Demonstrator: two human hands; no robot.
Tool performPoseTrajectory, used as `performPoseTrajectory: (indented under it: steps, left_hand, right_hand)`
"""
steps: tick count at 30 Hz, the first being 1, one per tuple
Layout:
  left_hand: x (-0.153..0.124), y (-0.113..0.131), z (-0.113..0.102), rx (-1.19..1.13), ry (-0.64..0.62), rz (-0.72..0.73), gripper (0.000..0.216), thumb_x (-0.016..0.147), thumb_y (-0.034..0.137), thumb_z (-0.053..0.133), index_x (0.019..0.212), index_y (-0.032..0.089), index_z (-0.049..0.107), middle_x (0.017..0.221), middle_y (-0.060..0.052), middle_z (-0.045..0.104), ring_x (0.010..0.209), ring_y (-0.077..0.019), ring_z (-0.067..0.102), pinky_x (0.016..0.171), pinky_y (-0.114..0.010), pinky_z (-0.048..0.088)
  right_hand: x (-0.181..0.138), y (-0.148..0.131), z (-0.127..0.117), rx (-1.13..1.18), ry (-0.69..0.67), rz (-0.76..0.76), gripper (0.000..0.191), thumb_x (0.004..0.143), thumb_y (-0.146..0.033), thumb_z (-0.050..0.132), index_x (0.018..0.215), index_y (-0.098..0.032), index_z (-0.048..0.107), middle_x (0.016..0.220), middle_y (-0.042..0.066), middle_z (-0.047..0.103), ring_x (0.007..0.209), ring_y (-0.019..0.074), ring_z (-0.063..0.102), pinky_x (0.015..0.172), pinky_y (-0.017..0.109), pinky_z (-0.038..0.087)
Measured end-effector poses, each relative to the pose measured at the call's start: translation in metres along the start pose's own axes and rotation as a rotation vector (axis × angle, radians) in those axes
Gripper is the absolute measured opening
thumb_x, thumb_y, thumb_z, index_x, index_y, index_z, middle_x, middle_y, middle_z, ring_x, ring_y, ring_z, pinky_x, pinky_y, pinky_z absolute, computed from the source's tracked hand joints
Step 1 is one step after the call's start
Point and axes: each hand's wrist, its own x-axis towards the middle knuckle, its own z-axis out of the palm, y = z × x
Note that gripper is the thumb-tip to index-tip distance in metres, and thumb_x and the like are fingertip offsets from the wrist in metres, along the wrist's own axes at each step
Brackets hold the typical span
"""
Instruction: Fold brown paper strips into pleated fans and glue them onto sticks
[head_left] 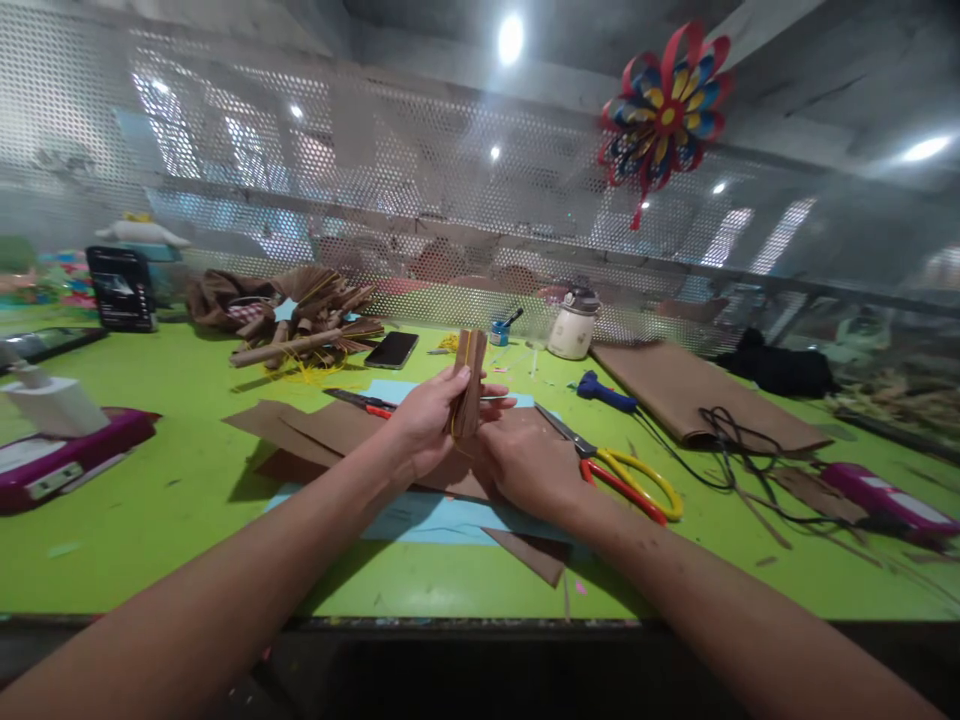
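Observation:
A bundle of pleated brown paper (469, 385) stands upright in my left hand (429, 415), thumb across its front and fingers behind it. Yellow thread runs along the bundle and comes out near its lower end. Right beside that lower end is my right hand (529, 462), fingers curled closed; what they pinch is hidden. Under both hands lie brown paper pieces (292, 432) and light blue sheets (427, 520). Scissors with one yellow and one red handle (637, 480) lie just right of my right hand. Partly behind my left forearm are red-handled scissors (360, 400).
Behind are a black phone (392, 350), a blue jar (500, 333), a white bottle (572, 328) and a pile of brown paper fans (300, 310). A blue glue gun (606, 392) trails a cord rightward near folded brown paper (697, 390). Purple power strips (82, 455) flank the green table.

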Motion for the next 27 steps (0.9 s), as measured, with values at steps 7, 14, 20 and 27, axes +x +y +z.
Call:
performPoseTrajectory:
  steps: [7,14,20,27]
  left_hand:
    - [0.002,0.002,-0.003,0.073,0.136,0.015,0.008,0.088,0.017,0.038,0.090,0.015,0.046,0.063,-0.002,0.058,0.051,-0.0111,0.058,0.043,-0.018,0.042]
    - [0.007,-0.003,-0.008,0.194,0.197,0.030,0.007,0.087,0.018,0.039,0.086,0.015,0.045,0.056,0.000,0.052,0.042,-0.0076,0.049,0.034,-0.014,0.030]
    - [0.008,-0.008,-0.015,0.273,0.170,0.061,0.010,0.087,0.020,0.039,0.086,0.014,0.047,0.056,0.001,0.051,0.038,-0.0055,0.044,0.033,-0.015,0.027]
    - [0.007,-0.017,-0.013,0.379,0.039,0.074,0.016,0.082,0.030,0.051,0.086,0.014,0.050,0.058,0.001,0.054,0.040,-0.0052,0.046,0.035,-0.014,0.028]
  right_hand:
    - [-0.010,-0.023,-0.018,-0.038,-0.064,-0.086,0.020,0.085,-0.024,0.039,0.090,-0.020,0.057,0.069,0.007,0.062,0.053,0.0162,0.053,0.046,0.026,0.025]
    - [-0.014,-0.034,-0.018,0.007,-0.112,-0.320,0.017,0.077,-0.010,0.042,0.078,-0.015,0.058,0.068,0.007,0.061,0.055,0.0135,0.050,0.049,0.025,0.029]
    - [-0.027,-0.046,-0.030,0.255,-0.099,-0.643,0.036,0.084,-0.041,0.042,0.066,-0.015,0.059,0.064,0.005,0.059,0.065,0.0153,0.051,0.064,0.029,0.037]
    - [0.003,0.014,-0.028,0.572,0.345,0.173,0.033,0.083,-0.037,0.046,0.063,-0.015,0.058,0.057,0.002,0.054,0.056,0.0118,0.047,0.056,0.025,0.037]
